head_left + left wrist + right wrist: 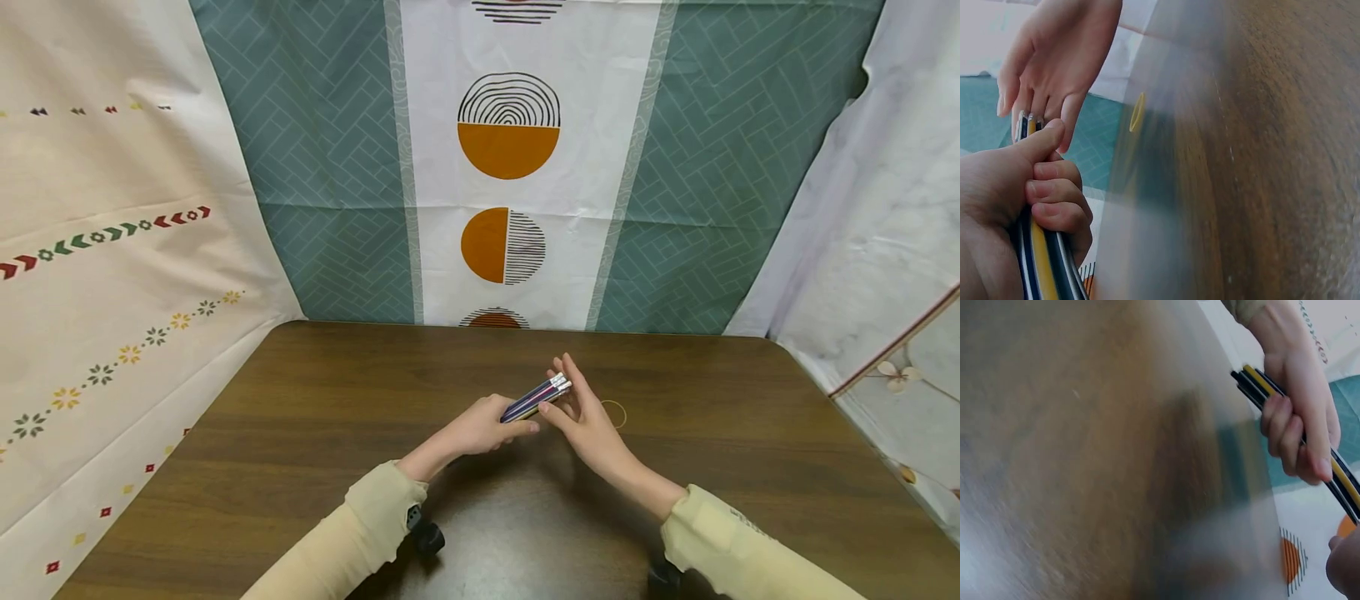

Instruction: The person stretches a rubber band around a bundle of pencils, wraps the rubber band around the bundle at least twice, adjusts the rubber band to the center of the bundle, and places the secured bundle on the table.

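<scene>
A bundle of several pencils (531, 402), mostly dark with a yellow one among them, is held above the table. My left hand (480, 427) grips the bundle, its fingers curled round the shafts in the left wrist view. The pencils slant up to the right, their pale ends towards my right hand (592, 429). That hand's fingers are extended around those ends; whether they touch is hard to tell. On the table just right of it lies a thin yellow rubber band (625, 409). In the right wrist view only a small part of the right hand (1344, 565) shows.
The brown wooden table (337, 367) spreads under both hands. Behind it hangs a teal and white patterned cloth (337, 167). Light printed cloths hang at the left (112, 317) and right.
</scene>
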The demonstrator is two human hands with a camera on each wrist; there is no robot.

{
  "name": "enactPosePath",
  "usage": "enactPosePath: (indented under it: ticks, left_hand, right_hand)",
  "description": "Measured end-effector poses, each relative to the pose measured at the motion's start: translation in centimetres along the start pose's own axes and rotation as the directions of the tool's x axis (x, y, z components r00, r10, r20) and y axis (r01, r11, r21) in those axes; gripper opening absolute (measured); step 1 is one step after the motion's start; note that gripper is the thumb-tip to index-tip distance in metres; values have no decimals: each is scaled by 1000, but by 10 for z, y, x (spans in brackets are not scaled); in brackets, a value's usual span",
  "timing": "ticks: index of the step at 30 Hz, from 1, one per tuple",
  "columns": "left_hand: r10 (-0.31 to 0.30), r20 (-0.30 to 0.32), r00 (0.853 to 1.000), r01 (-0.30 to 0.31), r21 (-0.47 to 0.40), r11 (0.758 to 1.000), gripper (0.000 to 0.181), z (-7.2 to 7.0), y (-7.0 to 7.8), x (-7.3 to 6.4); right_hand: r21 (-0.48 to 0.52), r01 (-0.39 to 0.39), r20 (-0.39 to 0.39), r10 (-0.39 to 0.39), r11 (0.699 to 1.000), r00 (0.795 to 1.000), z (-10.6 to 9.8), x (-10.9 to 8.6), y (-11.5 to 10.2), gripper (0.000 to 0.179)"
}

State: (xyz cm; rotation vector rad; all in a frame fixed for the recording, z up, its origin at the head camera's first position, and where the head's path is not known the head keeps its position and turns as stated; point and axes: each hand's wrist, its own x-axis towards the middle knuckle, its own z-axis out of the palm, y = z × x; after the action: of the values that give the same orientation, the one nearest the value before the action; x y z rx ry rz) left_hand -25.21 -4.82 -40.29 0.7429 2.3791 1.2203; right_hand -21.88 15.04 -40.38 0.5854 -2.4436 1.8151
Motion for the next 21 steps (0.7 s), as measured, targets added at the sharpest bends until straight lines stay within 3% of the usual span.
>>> enactPosePath:
  ticks: [21]
  left_hand:
    - [26,14,1000,-27,74,997,26,-2,-6,2]
  right_hand:
    - [-198,83,59,-73,977,996,-4,-5,6,74]
